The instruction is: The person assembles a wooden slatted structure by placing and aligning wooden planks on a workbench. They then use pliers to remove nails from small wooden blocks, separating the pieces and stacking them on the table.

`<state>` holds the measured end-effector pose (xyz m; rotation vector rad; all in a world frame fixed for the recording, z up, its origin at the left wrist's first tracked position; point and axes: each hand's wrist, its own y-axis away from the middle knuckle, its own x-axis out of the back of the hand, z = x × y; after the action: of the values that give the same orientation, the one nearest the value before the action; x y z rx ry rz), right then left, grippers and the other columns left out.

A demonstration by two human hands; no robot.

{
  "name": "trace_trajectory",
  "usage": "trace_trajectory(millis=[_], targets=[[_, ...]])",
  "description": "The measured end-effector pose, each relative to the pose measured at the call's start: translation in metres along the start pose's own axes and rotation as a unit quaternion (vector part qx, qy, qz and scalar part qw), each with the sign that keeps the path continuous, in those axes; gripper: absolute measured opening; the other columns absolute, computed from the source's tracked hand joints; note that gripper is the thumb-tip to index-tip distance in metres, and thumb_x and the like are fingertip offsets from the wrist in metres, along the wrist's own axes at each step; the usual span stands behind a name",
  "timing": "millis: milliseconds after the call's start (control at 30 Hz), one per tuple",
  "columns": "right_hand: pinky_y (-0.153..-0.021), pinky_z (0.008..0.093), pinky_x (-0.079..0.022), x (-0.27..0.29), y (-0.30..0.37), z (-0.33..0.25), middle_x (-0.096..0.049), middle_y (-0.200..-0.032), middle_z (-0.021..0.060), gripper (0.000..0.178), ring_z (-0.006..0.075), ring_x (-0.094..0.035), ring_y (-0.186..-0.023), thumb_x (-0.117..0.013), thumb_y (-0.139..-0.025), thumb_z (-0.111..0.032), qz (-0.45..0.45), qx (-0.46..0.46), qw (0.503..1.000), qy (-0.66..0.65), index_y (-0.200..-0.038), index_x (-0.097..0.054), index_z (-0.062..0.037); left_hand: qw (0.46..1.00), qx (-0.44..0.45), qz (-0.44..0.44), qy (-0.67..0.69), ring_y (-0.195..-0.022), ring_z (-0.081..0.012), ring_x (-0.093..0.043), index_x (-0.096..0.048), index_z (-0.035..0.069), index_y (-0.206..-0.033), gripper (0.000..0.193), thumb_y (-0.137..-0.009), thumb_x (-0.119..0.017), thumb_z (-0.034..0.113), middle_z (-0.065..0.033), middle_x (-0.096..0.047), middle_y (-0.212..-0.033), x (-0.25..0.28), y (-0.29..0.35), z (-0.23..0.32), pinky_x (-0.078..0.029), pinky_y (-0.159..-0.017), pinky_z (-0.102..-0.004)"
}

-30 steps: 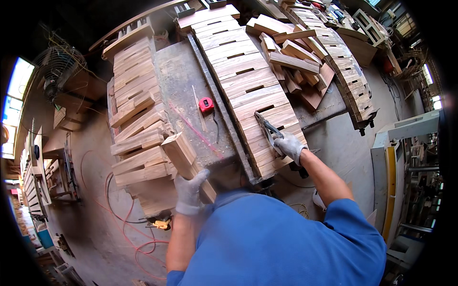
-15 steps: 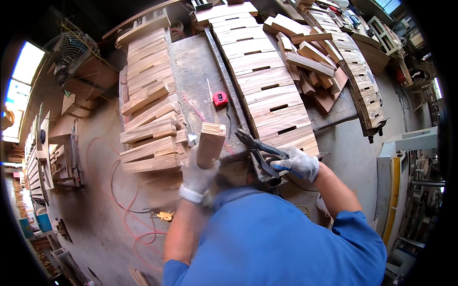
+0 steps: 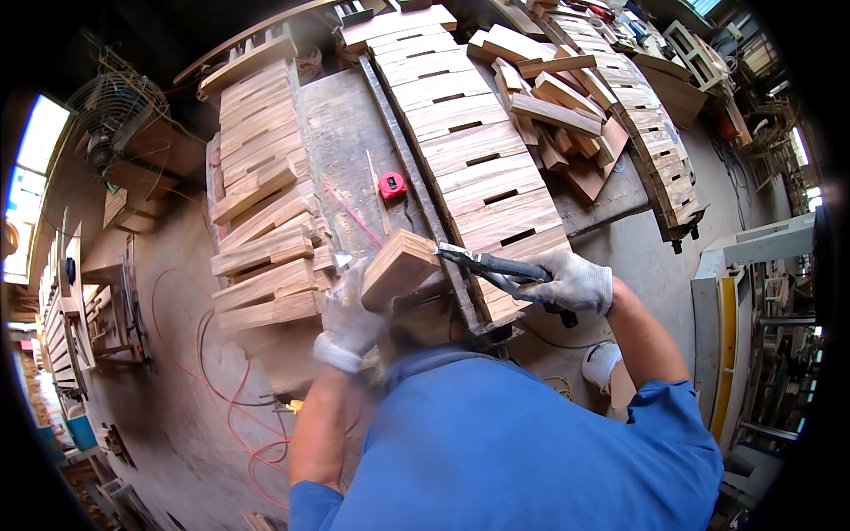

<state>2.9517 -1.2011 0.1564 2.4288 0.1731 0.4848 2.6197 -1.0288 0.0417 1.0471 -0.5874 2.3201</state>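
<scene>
Gloved in white, my left hand (image 3: 348,311) is closed round a wooden block (image 3: 400,268), tilted with its end up. My right hand (image 3: 571,285), also gloved, grips a pair of pliers (image 3: 496,270) by the handles. The pliers' jaws meet the right edge of the block's end; whether they pinch something there is too small to tell. Just beyond lies a red tape measure (image 3: 391,185) on the worktable (image 3: 341,115). Left of the block, a row of stacked wooden pieces (image 3: 266,257) runs away from me.
A long row of slotted wooden pieces (image 3: 478,159) sits along a metal rail (image 3: 425,177). Loose blocks (image 3: 558,106) are heaped to its right, with another slotted row (image 3: 655,142) beyond. A red hose (image 3: 235,398) trails over the floor at left. A fan (image 3: 111,115) stands far left.
The pliers have swung left from beside the block, their handles drawing together, and now reach its end. My left hand has tipped the block toward them. The view has shifted slightly.
</scene>
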Motion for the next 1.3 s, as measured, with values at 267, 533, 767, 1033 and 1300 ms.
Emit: trace_trajectory(millis=[267, 533, 767, 1033, 1300], targets=[[-0.071, 0.0297, -0.056, 0.016, 0.008, -0.012, -0.069, -0.084, 0.0017, 0.035, 0.0094, -0.062, -0.078, -0.079, -0.092, -0.02, 0.025, -0.032, 0.998, 0.043, -0.121, -0.074, -0.0021, 0.998, -0.027, -0.055, -0.032, -0.106, -0.0408, -0.075, -0.063, 0.006, -0.138, 0.063, -0.079, -0.082, 0.017, -0.0231, -0.075, -0.115, 0.016, -0.015, 0.011, -0.061, -0.092, -0.0475], [-0.068, 0.03, -0.055, 0.016, 0.007, 0.002, -0.067, -0.079, 0.002, 0.035, 0.0093, -0.06, -0.073, -0.078, -0.091, -0.02, 0.03, 0.006, 0.996, 0.088, -0.12, -0.074, 0.0002, 0.998, -0.041, -0.042, -0.036, -0.109, -0.0363, -0.073, -0.061, 0.009, -0.142, 0.07, -0.078, -0.086, 0.023, -0.0162, -0.075, -0.119, 0.011, -0.015, 0.004, -0.057, -0.095, -0.0483], [-0.066, 0.0301, -0.054, 0.017, 0.01, -0.001, -0.068, -0.078, 0.0026, 0.03, 0.01, -0.06, -0.071, -0.078, -0.091, -0.019, 0.034, 0.015, 0.996, 0.082, -0.114, -0.075, 0.0005, 0.997, -0.036, -0.048, -0.043, -0.109, -0.0362, -0.073, -0.06, 0.009, -0.143, 0.068, -0.079, -0.082, 0.021, -0.0161, -0.074, -0.118, 0.011, -0.015, 0.003, -0.057, -0.093, -0.049], [-0.067, 0.0305, -0.055, 0.022, 0.007, 0.002, -0.07, -0.082, 0.0017, 0.029, 0.0088, -0.061, -0.072, -0.078, -0.095, -0.022, -0.008, -0.029, 0.997, 0.076, -0.114, -0.076, 0.0, 0.992, -0.091, -0.06, -0.056, -0.104, -0.0382, -0.072, -0.057, 0.01, -0.144, 0.071, -0.078, -0.082, 0.018, -0.0176, -0.073, -0.113, 0.018, -0.022, -0.002, -0.058, -0.089, -0.0509], [-0.058, 0.0281, -0.043, 0.018, -0.006, 0.046, -0.057, -0.074, -0.003, 0.03, 0.0091, -0.053, -0.066, -0.079, -0.096, -0.034, -0.136, -0.046, 0.988, -0.052, -0.1, -0.07, -0.0049, 0.989, -0.128, -0.077, -0.024, -0.103, -0.0407, -0.073, -0.062, 0.008, -0.14, 0.066, -0.076, -0.075, 0.007, -0.022, -0.073, -0.116, 0.028, -0.032, 0.015, -0.06, -0.088, -0.0467]])
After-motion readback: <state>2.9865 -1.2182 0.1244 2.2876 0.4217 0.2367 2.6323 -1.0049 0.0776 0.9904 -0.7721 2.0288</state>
